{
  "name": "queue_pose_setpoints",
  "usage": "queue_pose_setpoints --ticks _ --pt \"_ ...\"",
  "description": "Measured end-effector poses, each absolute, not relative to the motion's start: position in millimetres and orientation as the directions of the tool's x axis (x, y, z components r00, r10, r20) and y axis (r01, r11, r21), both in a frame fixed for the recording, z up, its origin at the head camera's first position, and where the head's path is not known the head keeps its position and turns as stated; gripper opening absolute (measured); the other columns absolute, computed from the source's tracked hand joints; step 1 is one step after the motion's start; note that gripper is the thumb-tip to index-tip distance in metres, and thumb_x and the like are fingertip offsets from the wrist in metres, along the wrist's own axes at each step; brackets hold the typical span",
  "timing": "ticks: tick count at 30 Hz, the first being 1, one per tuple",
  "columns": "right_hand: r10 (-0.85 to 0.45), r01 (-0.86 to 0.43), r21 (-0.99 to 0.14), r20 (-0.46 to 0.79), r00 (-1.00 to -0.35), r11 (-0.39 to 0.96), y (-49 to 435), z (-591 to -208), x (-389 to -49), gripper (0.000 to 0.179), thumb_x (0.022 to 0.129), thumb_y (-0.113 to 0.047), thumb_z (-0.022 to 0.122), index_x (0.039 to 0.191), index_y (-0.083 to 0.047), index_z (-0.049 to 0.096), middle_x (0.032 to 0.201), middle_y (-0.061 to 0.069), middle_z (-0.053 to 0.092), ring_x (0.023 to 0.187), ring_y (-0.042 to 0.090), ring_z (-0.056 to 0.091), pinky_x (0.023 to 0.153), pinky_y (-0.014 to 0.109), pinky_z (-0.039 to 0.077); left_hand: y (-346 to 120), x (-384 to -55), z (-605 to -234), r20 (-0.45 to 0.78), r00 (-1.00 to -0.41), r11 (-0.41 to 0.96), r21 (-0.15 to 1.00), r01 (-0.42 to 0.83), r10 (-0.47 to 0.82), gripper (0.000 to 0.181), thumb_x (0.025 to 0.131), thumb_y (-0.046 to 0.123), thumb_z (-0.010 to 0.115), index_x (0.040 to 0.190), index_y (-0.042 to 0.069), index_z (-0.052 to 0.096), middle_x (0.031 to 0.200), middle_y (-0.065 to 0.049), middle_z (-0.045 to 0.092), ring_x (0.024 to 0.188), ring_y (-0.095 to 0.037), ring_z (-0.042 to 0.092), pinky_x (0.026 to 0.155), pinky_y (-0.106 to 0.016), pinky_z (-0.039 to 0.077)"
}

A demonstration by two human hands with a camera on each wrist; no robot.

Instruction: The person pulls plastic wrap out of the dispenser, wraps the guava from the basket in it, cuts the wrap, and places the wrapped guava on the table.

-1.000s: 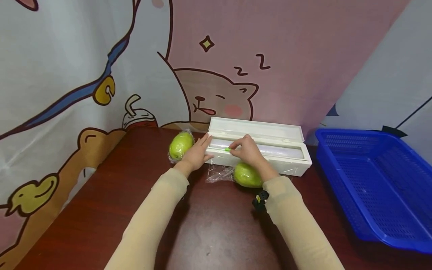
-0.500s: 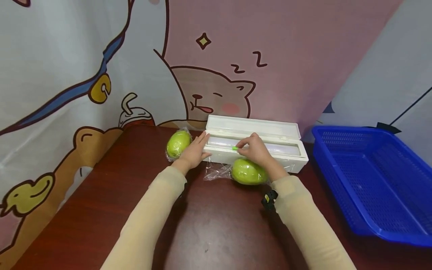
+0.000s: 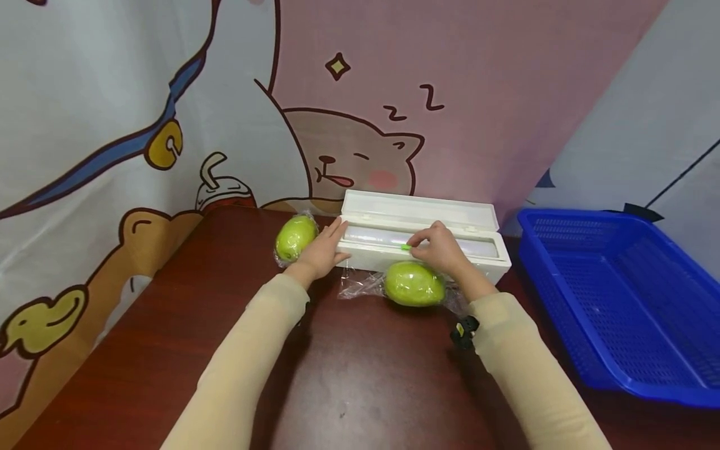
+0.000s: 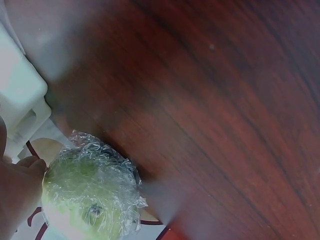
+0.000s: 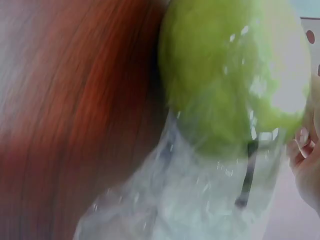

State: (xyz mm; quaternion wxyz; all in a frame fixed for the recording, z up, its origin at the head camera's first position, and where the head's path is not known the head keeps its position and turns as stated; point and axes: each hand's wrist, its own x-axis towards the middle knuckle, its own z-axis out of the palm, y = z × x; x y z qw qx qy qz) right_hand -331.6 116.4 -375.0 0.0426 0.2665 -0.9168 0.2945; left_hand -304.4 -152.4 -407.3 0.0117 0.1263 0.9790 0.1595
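A white cling film dispenser box (image 3: 365, 256) lies along the back of the table with its lid raised and a film roll (image 3: 475, 248) inside. My right hand (image 3: 441, 250) pinches a small green slider cutter (image 3: 405, 247) at the box's front edge. On the box's left end rests my left hand (image 3: 320, 251), fingers stretched over it. Right in front of the box sits a green pear (image 3: 414, 284) under clear film; its dark stem (image 5: 247, 175) shows in the right wrist view. Another pear (image 3: 296, 238), wrapped in crinkled film, lies beside the left hand.
A blue perforated plastic basket (image 3: 613, 300) stands on the right side of the dark red-brown wooden table (image 3: 349, 387). Loose clear film (image 3: 360, 285) spreads to the left of the front pear. A cartoon-printed cloth (image 3: 484, 125) hangs behind.
My right hand has slid the green cutter rightward along the box's front edge, uncovering more of the front pear. The left hand has stayed on the box's left end. The head view shifts slightly.
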Motion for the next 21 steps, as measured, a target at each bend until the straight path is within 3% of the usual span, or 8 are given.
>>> queue_pose_setpoints --ticks 21 --pt "-0.469 -0.536 -0.48 0.263 -0.843 0.694 142 -374 -331 0.013 0.077 -0.007 0.069 0.088 -0.003 0.074 0.08 0.012 0.065 0.073 0.02 0.041 0.066 0.03 0.035 -151 -304 -405 0.01 -0.968 0.921 0.308 0.241 0.25 0.074 0.095 0.037 0.051 0.151 0.01 0.011 0.158 -0.011 0.006 0.14 -0.039 0.022 0.115 -0.043 0.023"
